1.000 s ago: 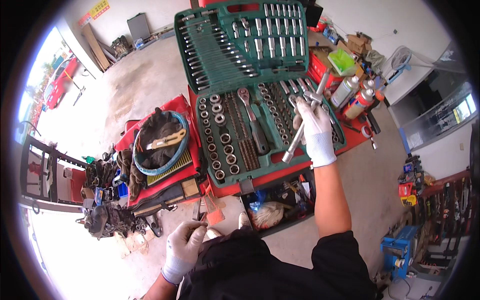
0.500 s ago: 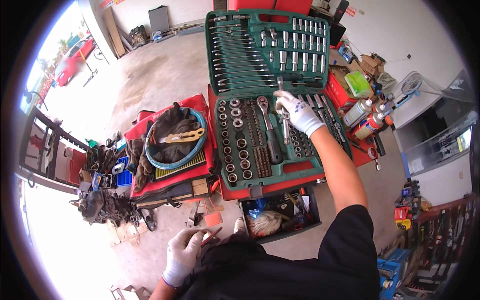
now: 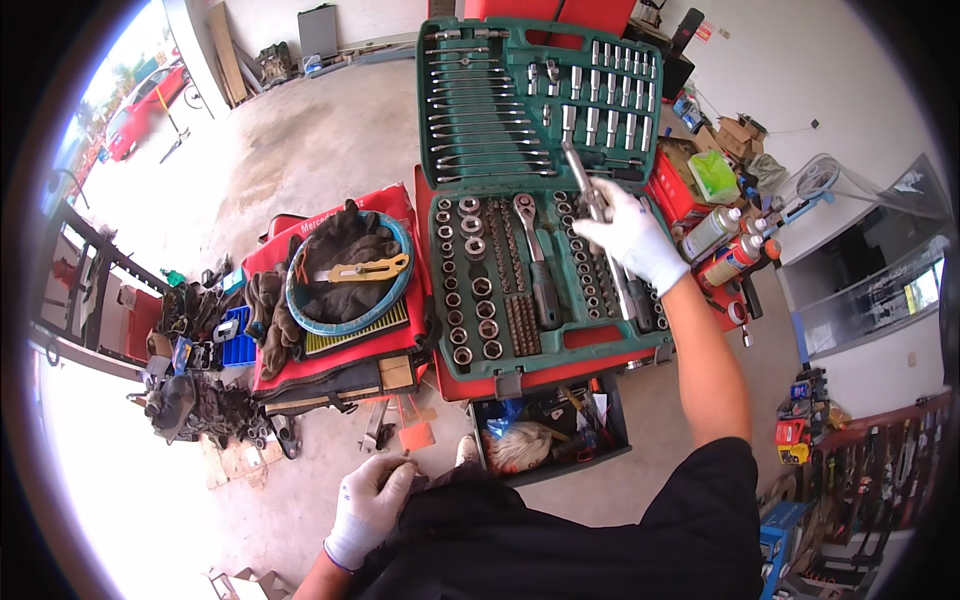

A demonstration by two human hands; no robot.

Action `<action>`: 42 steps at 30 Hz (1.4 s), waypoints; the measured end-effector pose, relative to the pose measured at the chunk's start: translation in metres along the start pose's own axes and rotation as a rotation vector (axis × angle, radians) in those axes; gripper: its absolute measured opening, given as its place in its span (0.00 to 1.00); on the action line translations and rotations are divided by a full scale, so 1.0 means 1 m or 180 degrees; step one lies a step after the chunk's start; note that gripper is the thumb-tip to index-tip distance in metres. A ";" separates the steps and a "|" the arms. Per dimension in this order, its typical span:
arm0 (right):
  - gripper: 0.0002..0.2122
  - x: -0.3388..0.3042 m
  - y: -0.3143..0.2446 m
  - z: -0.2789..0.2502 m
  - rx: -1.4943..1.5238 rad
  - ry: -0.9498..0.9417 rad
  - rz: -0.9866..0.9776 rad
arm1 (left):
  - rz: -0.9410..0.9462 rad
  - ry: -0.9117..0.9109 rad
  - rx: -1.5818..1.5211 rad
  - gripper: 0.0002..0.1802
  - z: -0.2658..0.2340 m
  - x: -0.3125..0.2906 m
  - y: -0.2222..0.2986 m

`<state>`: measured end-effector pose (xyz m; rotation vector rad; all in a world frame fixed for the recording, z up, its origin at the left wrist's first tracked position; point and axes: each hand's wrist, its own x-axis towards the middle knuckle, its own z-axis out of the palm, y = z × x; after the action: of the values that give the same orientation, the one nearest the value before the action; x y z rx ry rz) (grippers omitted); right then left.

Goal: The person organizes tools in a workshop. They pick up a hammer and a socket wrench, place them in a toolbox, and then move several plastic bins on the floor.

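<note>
Right hand [image 3: 632,238] has lifted the long metal bar [image 3: 590,190] clear of the socket case [image 3: 480,330], grip closed round it (earlier lower, over the sockets). Left hand [image 3: 368,505] loosely curled, idle at the waist.

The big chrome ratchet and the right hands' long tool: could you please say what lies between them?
Rows of small chrome sockets in the green case, head view.

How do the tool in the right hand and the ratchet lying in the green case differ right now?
The long metal tool is gripped in the right hand, lifted over the green case; the ratchet lies seated in its slot, untouched. The held tool looks bare metal along its visible length; the ratchet has a dark handle grip. The held tool angles up toward the lid; the ratchet lies flat. Both are slim, silver-headed hand tools.
</note>
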<state>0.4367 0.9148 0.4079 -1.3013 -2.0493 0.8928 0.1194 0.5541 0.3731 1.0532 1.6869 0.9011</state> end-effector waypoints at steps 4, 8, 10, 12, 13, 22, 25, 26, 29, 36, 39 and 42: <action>0.16 -0.024 -0.009 0.016 0.1078 -0.0074 0.0376 | -0.0089 -0.0029 0.0053 0.11 0.000 0.002 0.011; 0.21 -0.025 -0.018 0.025 0.2387 0.0439 0.0340 | -0.0187 0.0019 0.0111 0.11 0.000 0.002 0.003; 0.23 -0.024 -0.023 0.015 0.4091 0.0256 0.0680 | -0.0299 -0.0067 0.0011 0.11 0.002 0.001 0.012; 0.22 -0.018 -0.016 0.013 0.3914 0.0493 0.0560 | -0.0179 -0.0086 0.0070 0.12 0.006 -0.001 0.009; 0.19 -0.018 -0.021 0.016 0.3777 0.0663 0.0443 | -0.0126 -0.0076 0.0099 0.12 0.006 -0.002 0.007; 0.05 -0.013 0.000 0.052 0.3222 0.1229 0.0012 | -0.0279 -0.0125 0.0021 0.12 0.006 -0.006 0.005; 0.04 -0.019 0.003 0.052 0.3021 0.1259 -0.0257 | -0.0341 -0.0098 -0.0113 0.12 0.006 -0.007 0.005; 0.04 -0.023 0.004 0.057 0.2923 0.1250 -0.0348 | -0.0369 -0.0062 -0.0113 0.12 0.005 -0.007 0.004; 0.03 -0.039 0.001 0.070 0.2640 0.1235 -0.0492 | -0.0390 0.0006 -0.0118 0.12 0.004 -0.008 0.002; 0.09 -0.040 0.037 0.072 0.2531 0.1099 -0.0403 | -0.0191 0.0062 -0.0003 0.12 -0.001 -0.009 -0.012; 0.11 -0.031 0.009 0.039 0.0627 0.0624 -0.1071 | -0.0138 0.0052 0.0053 0.12 0.000 -0.007 -0.016; 0.05 -0.023 -0.027 0.019 -0.1705 0.0250 -0.1408 | -0.0224 0.0068 -0.0007 0.12 0.000 -0.009 -0.007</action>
<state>0.4164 0.8809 0.4151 -1.0284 -2.4666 0.0936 0.1197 0.5430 0.3693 0.9799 1.7296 0.8715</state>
